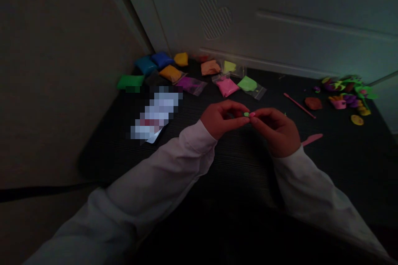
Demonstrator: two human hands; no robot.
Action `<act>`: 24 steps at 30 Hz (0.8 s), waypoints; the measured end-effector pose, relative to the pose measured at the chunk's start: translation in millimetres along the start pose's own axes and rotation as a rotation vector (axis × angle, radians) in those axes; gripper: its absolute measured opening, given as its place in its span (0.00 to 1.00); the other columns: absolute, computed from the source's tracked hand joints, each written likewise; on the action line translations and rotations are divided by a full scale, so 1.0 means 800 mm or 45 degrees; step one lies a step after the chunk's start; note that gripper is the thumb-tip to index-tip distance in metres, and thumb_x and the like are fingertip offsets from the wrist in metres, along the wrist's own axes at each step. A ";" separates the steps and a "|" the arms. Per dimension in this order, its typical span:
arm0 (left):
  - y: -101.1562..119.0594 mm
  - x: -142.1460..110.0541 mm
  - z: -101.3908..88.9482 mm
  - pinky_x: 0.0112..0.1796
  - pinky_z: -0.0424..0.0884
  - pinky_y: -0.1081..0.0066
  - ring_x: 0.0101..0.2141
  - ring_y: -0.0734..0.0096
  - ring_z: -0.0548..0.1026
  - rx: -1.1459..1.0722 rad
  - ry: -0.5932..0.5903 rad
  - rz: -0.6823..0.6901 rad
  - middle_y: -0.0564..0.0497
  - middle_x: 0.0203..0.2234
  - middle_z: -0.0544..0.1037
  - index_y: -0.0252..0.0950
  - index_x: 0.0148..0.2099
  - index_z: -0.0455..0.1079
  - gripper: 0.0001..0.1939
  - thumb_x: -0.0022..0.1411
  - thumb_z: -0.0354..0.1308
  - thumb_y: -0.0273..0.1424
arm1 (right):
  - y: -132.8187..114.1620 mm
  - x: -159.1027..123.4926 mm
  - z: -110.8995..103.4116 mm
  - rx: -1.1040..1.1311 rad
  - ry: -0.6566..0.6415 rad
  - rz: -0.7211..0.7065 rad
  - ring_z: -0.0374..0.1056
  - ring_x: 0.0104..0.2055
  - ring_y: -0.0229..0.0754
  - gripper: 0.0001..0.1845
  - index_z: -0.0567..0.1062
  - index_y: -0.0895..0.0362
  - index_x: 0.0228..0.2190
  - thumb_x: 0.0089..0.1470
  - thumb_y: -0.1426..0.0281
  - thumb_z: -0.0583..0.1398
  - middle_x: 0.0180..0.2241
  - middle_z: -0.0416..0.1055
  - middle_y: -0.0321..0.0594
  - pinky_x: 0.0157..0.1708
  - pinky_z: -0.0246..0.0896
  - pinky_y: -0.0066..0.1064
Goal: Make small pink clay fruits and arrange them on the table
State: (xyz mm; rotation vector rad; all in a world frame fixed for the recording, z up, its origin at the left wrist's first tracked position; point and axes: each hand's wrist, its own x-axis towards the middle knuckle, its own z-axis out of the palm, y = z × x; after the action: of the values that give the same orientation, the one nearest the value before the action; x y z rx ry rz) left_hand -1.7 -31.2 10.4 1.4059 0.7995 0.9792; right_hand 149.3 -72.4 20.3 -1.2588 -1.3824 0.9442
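My left hand (224, 118) pinches a small piece of green modelling clay (246, 114) between thumb and fingertips. Touching it from the other side, my right hand (275, 129) pinches a small bit of pink modelling clay (252, 114). Both hands meet above the dark table, fingertips together, and the fingers partly cover the two pieces. Behind them lie an opened bag of light green clay (248, 84) and a bag of pink clay (227, 86). A pink plastic knife (313, 138) shows beyond my right wrist.
Several clay packets, including a blue one (162, 59) and a purple one (190, 85), line the back left. A phone (157, 116) with a blurred screen lies left. To the right are a thin pink tool (299, 105), a reddish-brown lump (313, 103) and colourful clay figures (351, 100).
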 end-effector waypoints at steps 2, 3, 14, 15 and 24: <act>0.000 0.000 0.000 0.27 0.62 0.77 0.26 0.79 0.67 0.010 0.004 0.001 0.53 0.25 0.70 0.34 0.34 0.70 0.13 0.43 0.61 0.32 | -0.001 0.000 0.000 -0.033 0.013 -0.005 0.67 0.30 0.35 0.06 0.71 0.53 0.27 0.42 0.69 0.61 0.27 0.71 0.34 0.31 0.63 0.30; 0.000 -0.001 0.000 0.27 0.62 0.77 0.26 0.79 0.67 0.013 0.008 0.002 0.52 0.25 0.70 0.34 0.34 0.70 0.13 0.43 0.61 0.32 | -0.001 0.000 0.000 -0.046 0.015 -0.006 0.67 0.30 0.35 0.06 0.71 0.53 0.27 0.42 0.68 0.61 0.27 0.71 0.34 0.31 0.64 0.30; -0.001 -0.001 0.001 0.26 0.62 0.77 0.27 0.79 0.66 0.055 0.021 0.070 0.53 0.26 0.69 0.34 0.32 0.70 0.10 0.45 0.60 0.32 | 0.001 -0.001 -0.001 -0.080 0.000 -0.047 0.66 0.30 0.34 0.06 0.71 0.53 0.28 0.42 0.68 0.61 0.28 0.70 0.33 0.31 0.62 0.29; 0.000 -0.002 0.001 0.27 0.61 0.77 0.27 0.79 0.66 0.046 0.021 0.065 0.53 0.26 0.69 0.34 0.32 0.70 0.10 0.44 0.60 0.32 | 0.002 -0.001 -0.001 -0.079 0.005 -0.050 0.66 0.30 0.34 0.06 0.71 0.53 0.28 0.42 0.68 0.61 0.28 0.70 0.34 0.32 0.62 0.29; -0.006 0.006 -0.003 0.24 0.58 0.78 0.23 0.82 0.65 -0.283 -0.040 -0.190 0.54 0.22 0.69 0.34 0.32 0.69 0.11 0.44 0.60 0.32 | 0.001 -0.002 -0.001 -0.098 0.018 -0.054 0.66 0.30 0.35 0.06 0.71 0.53 0.28 0.43 0.69 0.61 0.28 0.70 0.34 0.32 0.62 0.30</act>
State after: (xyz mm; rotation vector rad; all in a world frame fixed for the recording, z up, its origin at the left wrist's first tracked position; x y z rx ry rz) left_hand -1.9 -25.7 6.3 1.1516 0.7371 0.8993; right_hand 149.9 -73.7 19.1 -1.2860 -1.4405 0.8590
